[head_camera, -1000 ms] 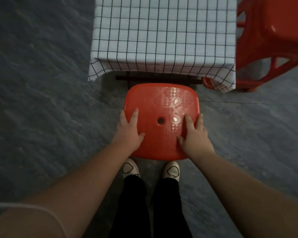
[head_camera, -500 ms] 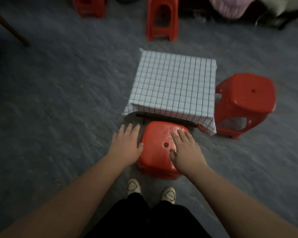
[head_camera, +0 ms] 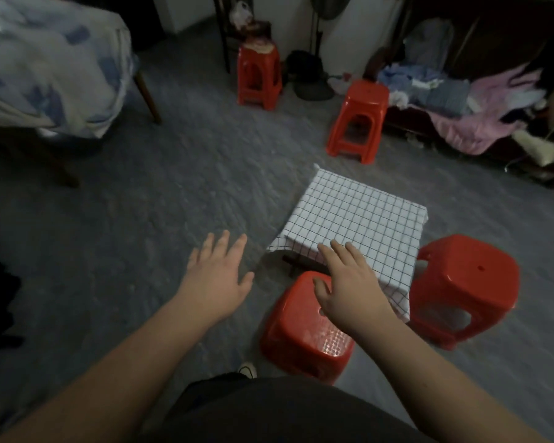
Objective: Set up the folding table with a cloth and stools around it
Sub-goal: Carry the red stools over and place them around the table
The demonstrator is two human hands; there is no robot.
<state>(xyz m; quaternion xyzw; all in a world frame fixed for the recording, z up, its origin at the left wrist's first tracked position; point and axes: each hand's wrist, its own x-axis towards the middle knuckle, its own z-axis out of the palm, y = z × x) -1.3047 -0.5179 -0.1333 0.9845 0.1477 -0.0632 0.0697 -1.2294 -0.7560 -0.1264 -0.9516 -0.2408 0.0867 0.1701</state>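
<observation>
The small folding table w/ a white cloth w/ thin dark check lines point(head_camera: 355, 219) stands right of the middle of the frame, on the grey floor point(head_camera: 141, 219). The cloth covers the top and hangs over the sides. A red plastic stool w/ a hole in the seat point(head_camera: 304, 330) stands at the table's near edge, low in the middle. A 2nd red plastic stool point(head_camera: 467, 279) stands just beside the table at the right. Two more red stools are well apart from it, one at top middle point(head_camera: 259, 78) and one right of that point(head_camera: 360, 119).

The left hand point(head_camera: 218, 279) is held over the floor, fingers straight & spread, holding nothing. The right hand point(head_camera: 349, 286) is over the near stool, fingers loose & spread, gripping nothing; can't tell if it touches the seat.

A bed w/ a blue & white blanket point(head_camera: 45, 59) is at upper left. A pile of clothes point(head_camera: 461, 100) is at upper right.
</observation>
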